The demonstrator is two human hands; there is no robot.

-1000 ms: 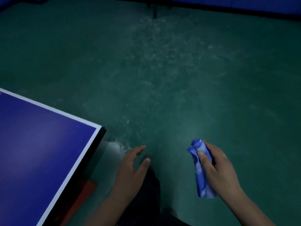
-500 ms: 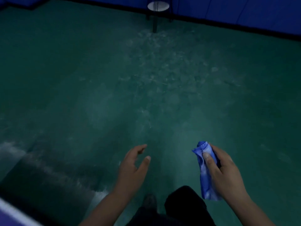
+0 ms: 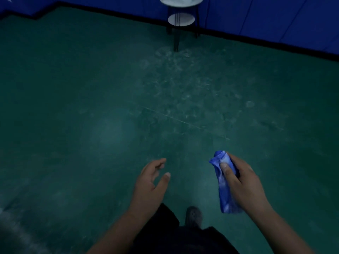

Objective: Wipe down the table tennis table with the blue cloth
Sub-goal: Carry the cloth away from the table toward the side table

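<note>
My right hand (image 3: 244, 182) grips the blue cloth (image 3: 224, 191), which is bunched into a long roll hanging down from my thumb and fingers. To its left, my left hand (image 3: 151, 184) hovers at the same height with fingers spread and nothing in it. Both hands are over the green floor. The table tennis table is out of view.
Scuffed green floor (image 3: 128, 107) fills the view. A small round white side table on black legs (image 3: 180, 20) stands at the far wall. Blue padded wall panels (image 3: 275, 17) run along the back. My dark trousers and one shoe (image 3: 193, 216) show at the bottom.
The view has swung away from the table tennis table, which slid off the left edge. The side table at the far wall came into view. Both hands kept their pose.
</note>
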